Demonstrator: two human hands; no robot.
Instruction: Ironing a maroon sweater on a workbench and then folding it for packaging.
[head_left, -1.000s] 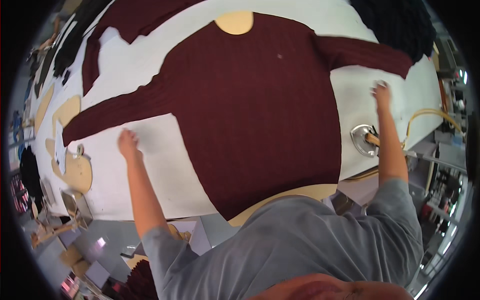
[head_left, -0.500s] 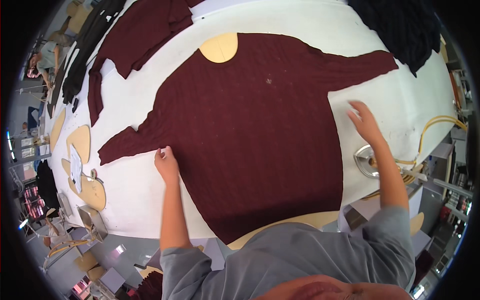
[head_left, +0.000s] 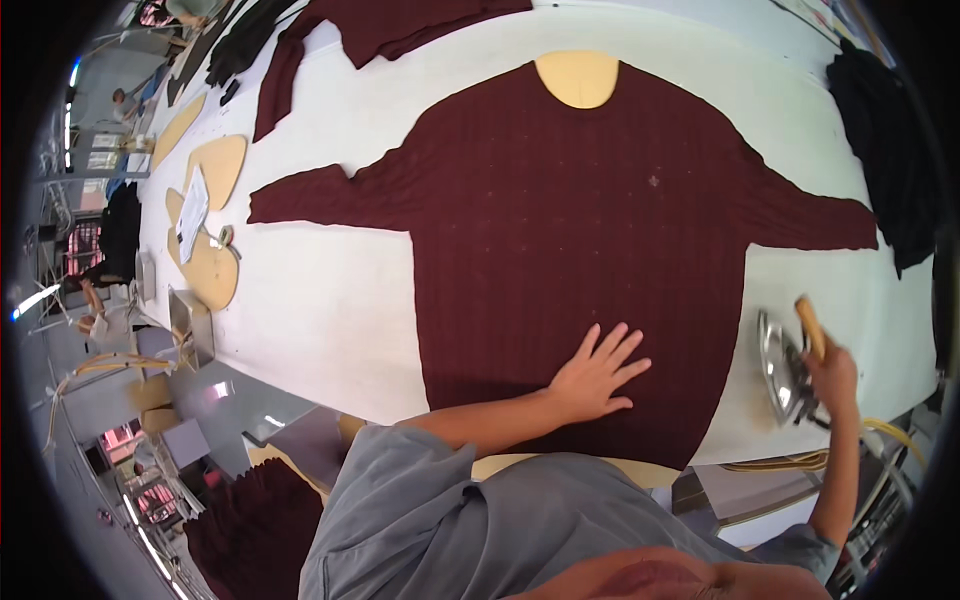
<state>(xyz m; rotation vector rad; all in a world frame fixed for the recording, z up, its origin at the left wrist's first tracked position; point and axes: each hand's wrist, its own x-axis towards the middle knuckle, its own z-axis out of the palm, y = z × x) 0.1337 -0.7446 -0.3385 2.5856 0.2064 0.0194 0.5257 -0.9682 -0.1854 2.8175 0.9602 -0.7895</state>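
1. One dark red knitted sweater (head_left: 590, 230) lies flat, sleeves spread, on a white bench (head_left: 330, 290), with a tan form (head_left: 578, 78) showing at its neck.
2. Left hand (head_left: 592, 378) rests palm down on the sweater's lower part, near the hem; its grip is released, fingers spread flat.
3. Right hand (head_left: 830, 375) is off the sweater's right edge, its grip clenched around the tan handle of a metal iron (head_left: 785, 365) sitting on the bench just beside the hem.
4. More dark red cloth (head_left: 370, 30) lies at the far end of the bench.
5. Black garments (head_left: 890, 150) lie at the bench's right edge.
6. Tan flat forms (head_left: 210, 230) lie along the left.
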